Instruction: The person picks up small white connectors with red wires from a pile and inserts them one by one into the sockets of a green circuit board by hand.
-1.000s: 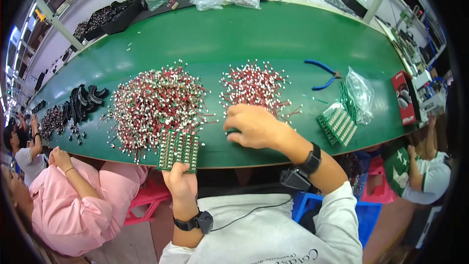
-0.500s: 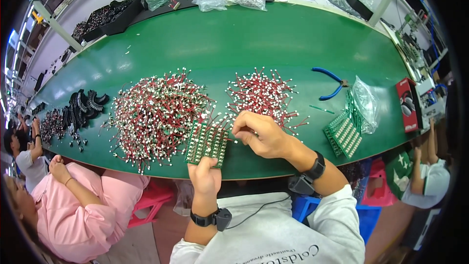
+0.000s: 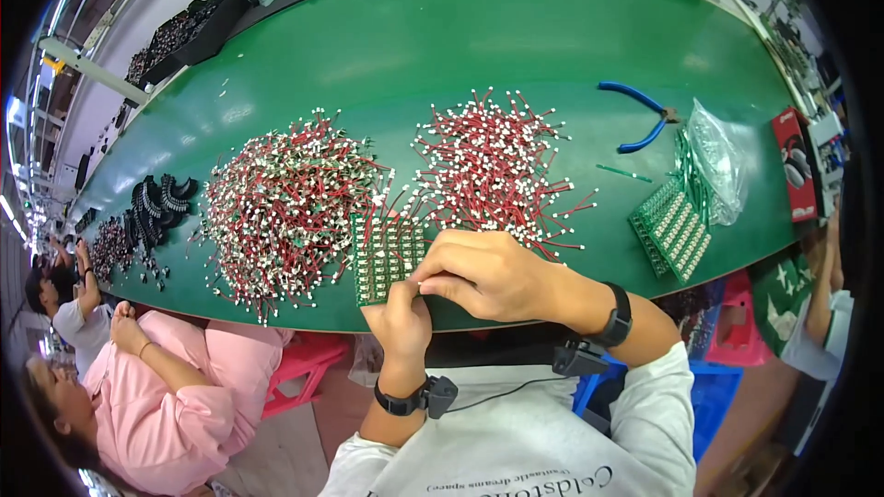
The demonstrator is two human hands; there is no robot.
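Green bench (image 3: 414, 37) is backing the circuit panel (image 3: 385, 248), left hand (image 3: 401, 327) gripping its near edge, right hand (image 3: 502, 276) pinching on its right.

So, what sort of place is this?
Probably an electronics assembly workshop: there's a green circuit panel, a big heap of red-wired parts, and a long green workbench.
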